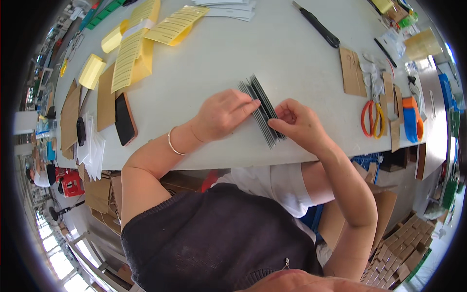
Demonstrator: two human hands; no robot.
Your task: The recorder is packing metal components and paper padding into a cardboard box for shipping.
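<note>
A stack of thin, flat grey-black pieces stands on edge over the table in front of me, slightly fanned apart at its far end. I cannot tell what the pieces are made of. My left hand, with a bangle on its wrist, pinches the stack from the left side. On the right side, the thumb and curled fingers of my right hand hold the same stack. The fingers partly hide its middle.
Yellow printed label strips, a phone and cardboard pieces lie on the left. White sheets lie at the back. On the right are a black-handled cutter, scissors and an orange-blue tape dispenser.
</note>
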